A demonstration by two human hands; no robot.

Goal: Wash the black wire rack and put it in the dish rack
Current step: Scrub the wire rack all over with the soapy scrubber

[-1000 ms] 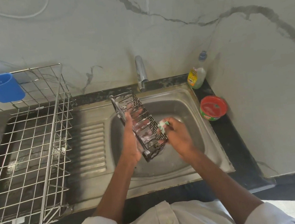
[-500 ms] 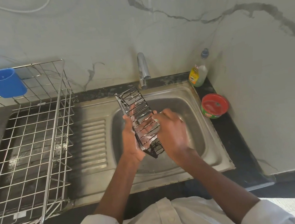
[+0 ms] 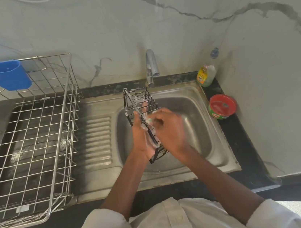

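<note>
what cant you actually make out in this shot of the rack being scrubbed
All in the head view:
- Scrubber: only a green-white scrap shows; the right hand covers the rest.
- Black wire rack: its middle is hidden between the left hand and the right; foam veils the wires.
- Bottle label: too small to read.
- Dish rack: left part cut off by the frame edge.

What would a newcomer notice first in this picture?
First the two soapy hands in the middle, over the sink: the left hand holds the black rack tilted, and the right hand rubs it with a sponge. Next, the large dish rack on the left, with a blue cup hung on its far corner.
</note>
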